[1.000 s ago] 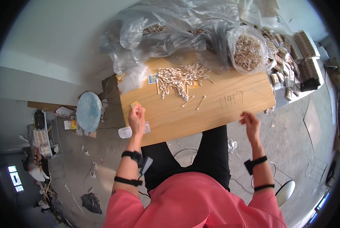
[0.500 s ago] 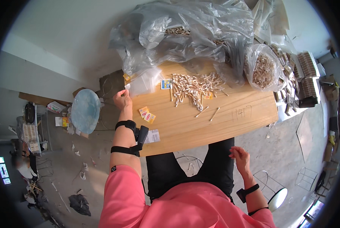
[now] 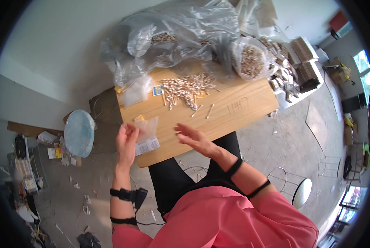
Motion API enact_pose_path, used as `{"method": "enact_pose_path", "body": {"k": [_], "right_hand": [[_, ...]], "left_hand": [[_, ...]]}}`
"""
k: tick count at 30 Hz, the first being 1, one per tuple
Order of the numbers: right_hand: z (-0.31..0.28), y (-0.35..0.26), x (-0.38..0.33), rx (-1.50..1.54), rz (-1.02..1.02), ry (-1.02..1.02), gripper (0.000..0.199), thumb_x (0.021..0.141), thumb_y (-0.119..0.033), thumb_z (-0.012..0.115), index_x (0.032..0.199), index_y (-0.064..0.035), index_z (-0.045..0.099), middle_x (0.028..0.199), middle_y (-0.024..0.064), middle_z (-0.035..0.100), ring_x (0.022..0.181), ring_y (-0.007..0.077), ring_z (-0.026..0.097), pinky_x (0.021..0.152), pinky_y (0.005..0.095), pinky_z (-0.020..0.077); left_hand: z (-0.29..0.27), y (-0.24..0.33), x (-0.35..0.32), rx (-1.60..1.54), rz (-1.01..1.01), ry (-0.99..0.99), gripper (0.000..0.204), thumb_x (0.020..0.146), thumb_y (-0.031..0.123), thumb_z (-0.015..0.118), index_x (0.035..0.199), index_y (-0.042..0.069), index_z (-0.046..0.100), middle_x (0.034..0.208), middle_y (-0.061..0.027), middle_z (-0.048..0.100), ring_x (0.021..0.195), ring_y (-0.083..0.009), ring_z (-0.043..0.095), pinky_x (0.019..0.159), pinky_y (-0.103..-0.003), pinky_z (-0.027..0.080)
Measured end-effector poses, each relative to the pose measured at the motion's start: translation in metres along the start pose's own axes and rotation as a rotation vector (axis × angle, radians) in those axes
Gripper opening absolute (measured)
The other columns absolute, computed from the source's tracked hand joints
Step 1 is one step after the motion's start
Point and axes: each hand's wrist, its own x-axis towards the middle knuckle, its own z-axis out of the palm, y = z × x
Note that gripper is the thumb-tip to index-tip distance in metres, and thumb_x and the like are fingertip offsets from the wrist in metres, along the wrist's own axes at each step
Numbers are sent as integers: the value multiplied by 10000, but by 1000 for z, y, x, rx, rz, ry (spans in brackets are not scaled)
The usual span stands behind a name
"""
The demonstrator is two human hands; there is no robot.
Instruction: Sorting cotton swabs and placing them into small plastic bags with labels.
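Observation:
At the table's left edge, my left hand (image 3: 127, 139) pinches a small clear plastic bag (image 3: 151, 127), which stretches out over the wood. Fingers apart and holding nothing, my right hand (image 3: 196, 139) hovers over the front of the table, to the right of that bag. Partly behind the bag lies a yellow card (image 3: 139, 118), and a white printed slip (image 3: 147, 145) sits just below it. Farther back is a loose pile of cotton swabs (image 3: 186, 89), with two single swabs (image 3: 210, 111) in front. A stack of clear bags (image 3: 135, 91) and a blue card (image 3: 157, 90) are left of the pile.
Large grey plastic sheeting (image 3: 181, 29) with more swabs inside covers the back of the wooden table (image 3: 251, 95). Beside it stands a clear bag full of swabs (image 3: 251, 61). Bundled packs (image 3: 305, 49) are stacked at the far right. A round blue stool (image 3: 79, 133) stands left.
My left hand has come back toward me from the bag stack, now with a clear bag in it. My right hand has risen from beside my leg to over the table. The view has shifted.

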Motion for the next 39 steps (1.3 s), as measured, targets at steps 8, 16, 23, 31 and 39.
{"method": "enact_pose_path", "body": {"k": [8, 16, 23, 31, 39], "right_hand": [[31, -13, -29, 89, 33, -4, 241, 951, -263, 656, 934, -24, 688, 815, -2, 673, 725, 61, 598, 657, 237, 500], [62, 1, -43, -164, 47, 116, 234, 896, -215, 708, 876, 17, 681, 723, 21, 634, 661, 82, 545, 580, 260, 458], [89, 7, -42, -165, 55, -66, 216, 916, -184, 680, 899, 29, 650, 785, 53, 665, 724, 100, 608, 622, 274, 500], [103, -3, -53, -987, -595, 270, 125, 826, -100, 642, 934, -38, 633, 1021, 126, 613, 827, 331, 632, 662, 380, 545], [127, -11, -35, -821, -522, 91, 154, 798, -18, 592, 948, -22, 555, 945, 148, 557, 825, 372, 600, 679, 436, 521]], "left_hand": [[7, -25, -75, -68, -85, 38, 354, 926, 86, 652, 1231, 32, 481, 943, -75, 662, 894, -186, 664, 892, -299, 476], [61, -27, -141, 626, 252, 184, 226, 876, 149, 700, 1042, 0, 660, 921, -123, 670, 838, -254, 645, 780, -355, 502], [54, -48, -159, 438, 120, 194, 176, 960, 95, 591, 1014, -51, 674, 829, -42, 699, 744, -85, 608, 708, -264, 502], [61, -39, -152, 832, 315, 371, 71, 894, 79, 619, 915, 14, 635, 857, -121, 650, 752, -288, 651, 679, -374, 511], [56, -34, -154, 763, 277, 529, 136, 859, 38, 635, 984, 39, 582, 877, -124, 603, 748, -325, 629, 627, -397, 505]]}}
